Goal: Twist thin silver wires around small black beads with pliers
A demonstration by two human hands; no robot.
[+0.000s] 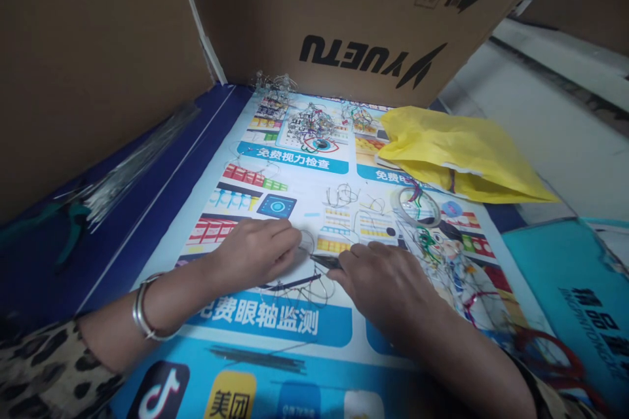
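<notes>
Over the middle of the printed sheet, my left hand (268, 245) is closed in a pinch on thin wire; a small wire loop (307, 240) shows beside its fingertips. My right hand (381, 272) grips pliers with dark, narrow jaws (325, 262), their handles hidden in my palm. The jaw tips point left toward the loop, close to my left fingers. Whether they bite on the wire is too fine to tell. Just below, between the hands, lies a loose tangle of curled wire (309, 291).
Cardboard panels (275, 13) stand behind and left. Shaped wire pieces (314, 123) lie at the back, near a yellow bag (452, 144) and a tape roll (417, 207). Straight wires (142, 163) and a teal-handled tool (73, 229) lie left, red-handled scissors (553, 347) right, dark rods (260, 359) in front.
</notes>
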